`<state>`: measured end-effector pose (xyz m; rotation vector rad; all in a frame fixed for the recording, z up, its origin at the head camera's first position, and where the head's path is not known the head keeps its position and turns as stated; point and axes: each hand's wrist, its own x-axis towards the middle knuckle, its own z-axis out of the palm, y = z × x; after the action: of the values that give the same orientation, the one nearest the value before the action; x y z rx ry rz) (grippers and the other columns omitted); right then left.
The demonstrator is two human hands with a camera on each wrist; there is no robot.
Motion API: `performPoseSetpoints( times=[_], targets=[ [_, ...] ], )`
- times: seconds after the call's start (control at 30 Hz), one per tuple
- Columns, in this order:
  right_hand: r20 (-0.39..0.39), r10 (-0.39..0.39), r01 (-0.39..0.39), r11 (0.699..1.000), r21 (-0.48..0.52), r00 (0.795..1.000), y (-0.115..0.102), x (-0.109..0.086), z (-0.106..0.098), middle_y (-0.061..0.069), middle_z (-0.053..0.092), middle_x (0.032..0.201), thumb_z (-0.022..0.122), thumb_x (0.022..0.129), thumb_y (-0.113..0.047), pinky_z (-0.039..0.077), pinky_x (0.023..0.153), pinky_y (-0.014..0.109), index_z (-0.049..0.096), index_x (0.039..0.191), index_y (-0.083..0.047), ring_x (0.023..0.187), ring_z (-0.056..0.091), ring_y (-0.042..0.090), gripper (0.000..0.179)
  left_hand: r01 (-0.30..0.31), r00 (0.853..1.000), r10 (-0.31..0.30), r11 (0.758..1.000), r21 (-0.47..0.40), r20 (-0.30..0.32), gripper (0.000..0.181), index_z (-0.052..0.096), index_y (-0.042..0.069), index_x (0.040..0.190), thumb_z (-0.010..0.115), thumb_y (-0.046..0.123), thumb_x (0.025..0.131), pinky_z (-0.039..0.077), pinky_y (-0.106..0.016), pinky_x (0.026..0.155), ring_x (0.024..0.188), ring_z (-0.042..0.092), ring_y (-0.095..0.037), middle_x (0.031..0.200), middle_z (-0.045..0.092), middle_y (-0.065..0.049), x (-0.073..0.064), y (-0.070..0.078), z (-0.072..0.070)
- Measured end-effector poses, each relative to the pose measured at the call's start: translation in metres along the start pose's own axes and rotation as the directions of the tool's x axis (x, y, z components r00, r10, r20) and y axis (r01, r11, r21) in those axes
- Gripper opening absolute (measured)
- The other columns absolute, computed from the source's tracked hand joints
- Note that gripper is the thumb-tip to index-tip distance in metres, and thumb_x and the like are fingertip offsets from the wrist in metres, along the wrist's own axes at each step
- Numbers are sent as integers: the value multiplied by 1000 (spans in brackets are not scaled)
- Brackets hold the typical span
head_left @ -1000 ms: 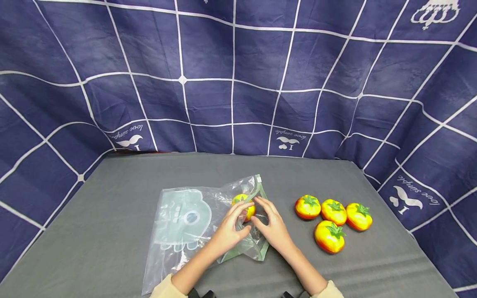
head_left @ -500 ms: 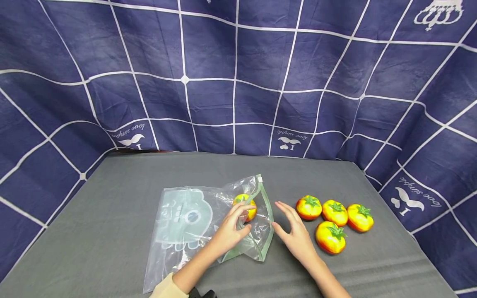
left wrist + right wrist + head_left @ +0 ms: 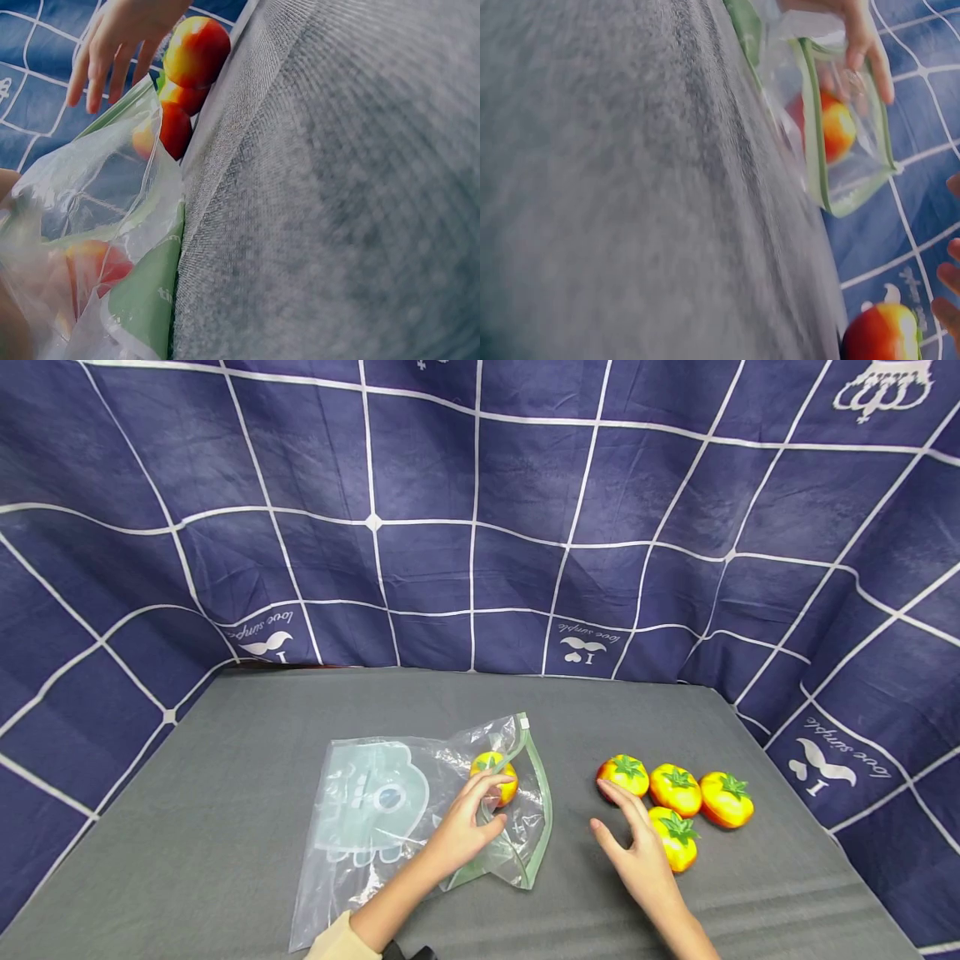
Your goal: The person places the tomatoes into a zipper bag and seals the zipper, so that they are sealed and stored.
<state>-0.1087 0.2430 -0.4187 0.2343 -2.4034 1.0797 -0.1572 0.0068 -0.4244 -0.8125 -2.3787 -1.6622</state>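
Observation:
A clear zip bag [image 3: 405,802] with a green-edged mouth and pale blue print lies flat, its mouth facing right and held up. Inside, close to the mouth, is a yellow-red persimmon [image 3: 507,787]. My left hand [image 3: 459,828] grips the upper layer of the bag's mouth, fingers over the persimmon; the right wrist view shows the left fingers [image 3: 859,45] at the gaping rim. My right hand [image 3: 643,860] is empty, fingers spread and slightly bent, beside the loose persimmons. It partly covers the front persimmon [image 3: 678,839]; its fingertips overlap the left one [image 3: 624,774].
Two more persimmons, one in the middle [image 3: 675,790] and one at the right [image 3: 726,800], sit close together on the grey tabletop [image 3: 247,760]. A blue curtain [image 3: 420,560] with white grid lines stands behind and at the sides.
My right hand has left the bag's mouth and moved right to the loose persimmons. The left hand stays at the bag, and the persimmon inside has kept its place.

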Motion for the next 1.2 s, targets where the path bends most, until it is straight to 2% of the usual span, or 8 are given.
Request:
performPoseSetpoints(
  times=[0.2, 0.37, 0.43, 0.6, 0.7, 0.93, 1.07, 1.2],
  targets=[
    [-64, 28, -31, 999, -45, 998, 7, -7, -14, 8, 52, 123, 68, 74, 1, 19, 96, -3, 53, 125, -8, 116, 31, -19, 54, 82, 997, -81, 996, -34, 19, 49, 53, 15, 121, 60, 2, 74, 25, -62, 103, 131, 32, -36, 132, 47, -8, 0, -1, 1],
    [-138, 50, -57, 997, -47, 989, 12, -12, -25, -20, 47, 123, 68, 74, 3, 22, 95, -1, 55, 123, -7, 115, 34, -18, 52, 110, 994, -109, 993, -36, 29, 51, 51, 17, 122, 61, 3, 74, 34, -54, 100, 117, 47, -27, 128, 48, -7, 0, -2, 2],
    [-157, 64, -72, 996, -45, 986, 14, -14, -30, -29, 43, 121, 67, 74, 3, 23, 93, -1, 55, 122, -7, 113, 36, -18, 50, 128, 991, -126, 991, -49, 35, 50, 51, 12, 122, 61, 0, 74, 39, -47, 96, 106, 52, -25, 122, 52, -10, 0, 8, -1],
    [-192, 111, -128, 989, -79, 975, 20, -17, -45, -16, 52, 118, 65, 77, 1, 22, 91, -2, 55, 122, -10, 110, 35, -20, 48, 151, 988, -148, 986, -74, 42, 50, 51, 8, 122, 61, -3, 74, 43, -37, 89, 99, 53, -26, 112, 55, -12, 1, 11, 0],
    [-203, 127, -154, 981, -119, 971, 26, -18, -55, -6, 54, 117, 66, 79, -3, 21, 91, -4, 56, 122, -13, 109, 33, -22, 46, 139, 990, -137, 988, -70, 41, 51, 51, 15, 123, 63, 1, 75, 44, -35, 90, 100, 54, -22, 114, 55, -7, 1, 0, 3],
    [-215, 91, -128, 978, -163, 972, 44, -21, -71, -36, 37, 118, 67, 76, -2, 19, 90, -5, 53, 124, -7, 111, 28, -25, 51, 113, 992, -111, 993, -29, 58, 51, 50, 17, 124, 62, 4, 76, 43, -38, 91, 103, 54, -21, 120, 52, -4, -1, 0, 5],
    [-172, 75, -105, 980, -167, 982, 50, -23, -72, -18, 45, 120, 68, 74, -1, 22, 85, -5, 51, 123, -2, 109, 29, -23, 52, 105, 993, -104, 994, -16, 54, 50, 49, 15, 124, 61, 4, 77, 44, -38, 91, 103, 54, -21, 122, 51, -4, -1, 0, 6],
    [-89, 127, -142, 973, -179, 988, 50, -23, -70, 5, 47, 120, 69, 77, -7, 28, 78, -5, 53, 114, -1, 103, 28, -24, 41, 109, 992, -108, 994, -13, 68, 51, 48, 15, 125, 61, 5, 77, 44, -40, 90, 103, 54, -20, 122, 51, -4, -2, 0, 6]
  ],
)
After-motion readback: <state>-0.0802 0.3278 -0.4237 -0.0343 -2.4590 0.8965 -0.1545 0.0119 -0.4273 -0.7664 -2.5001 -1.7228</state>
